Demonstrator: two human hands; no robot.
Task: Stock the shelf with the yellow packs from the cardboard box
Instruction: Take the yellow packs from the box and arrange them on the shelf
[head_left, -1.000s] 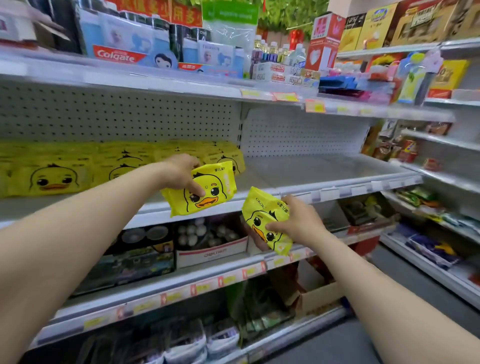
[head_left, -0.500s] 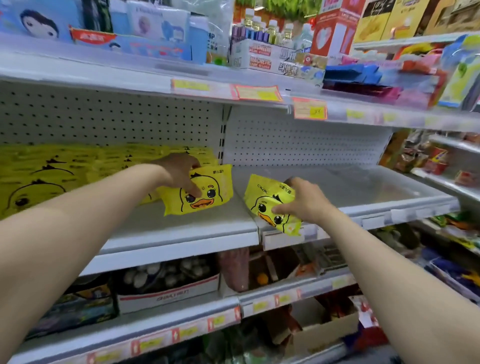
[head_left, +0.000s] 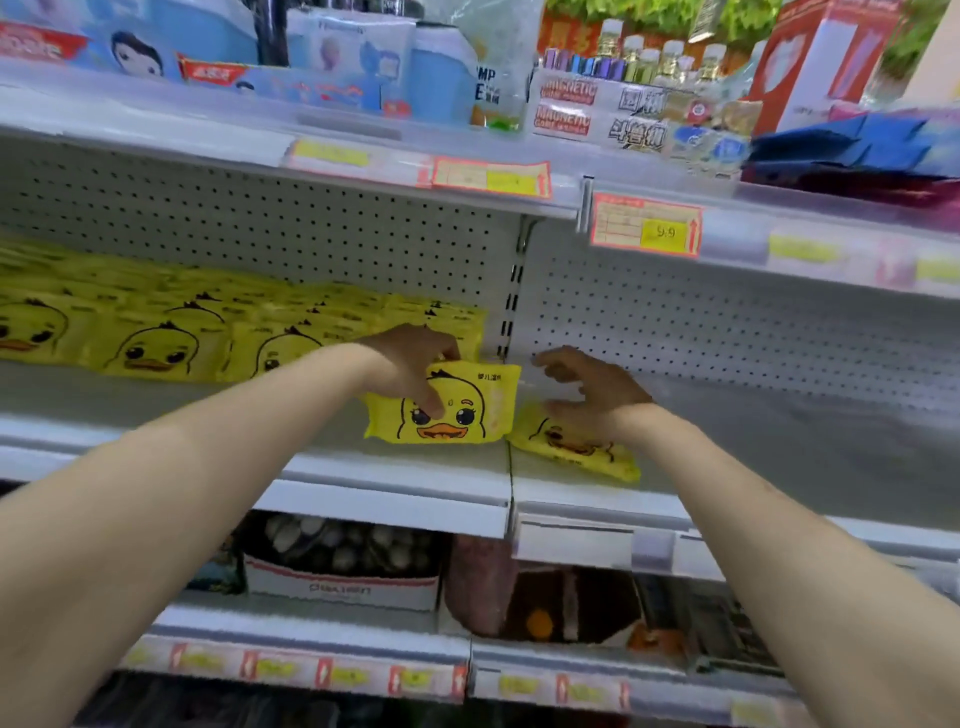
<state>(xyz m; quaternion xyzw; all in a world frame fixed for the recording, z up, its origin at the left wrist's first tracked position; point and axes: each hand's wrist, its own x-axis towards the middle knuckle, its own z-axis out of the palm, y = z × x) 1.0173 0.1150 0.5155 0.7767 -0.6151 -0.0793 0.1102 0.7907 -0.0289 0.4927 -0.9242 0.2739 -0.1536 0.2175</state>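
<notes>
My left hand grips a yellow duck pack by its top edge and holds it upright on the white shelf, in front of the row of stocked yellow packs. A second yellow pack lies flat on the shelf just right of the divider. My right hand hovers over it with fingers spread and holds nothing. The cardboard box is out of view.
The shelf section to the right is bare metal with a pegboard back. An upper shelf with price tags and boxed goods overhangs close above. Lower shelves hold a white carton and dark goods.
Both hands moved deeper onto the shelf. My left hand set its pack upright against the row. My right hand let go of its pack, which now lies flat.
</notes>
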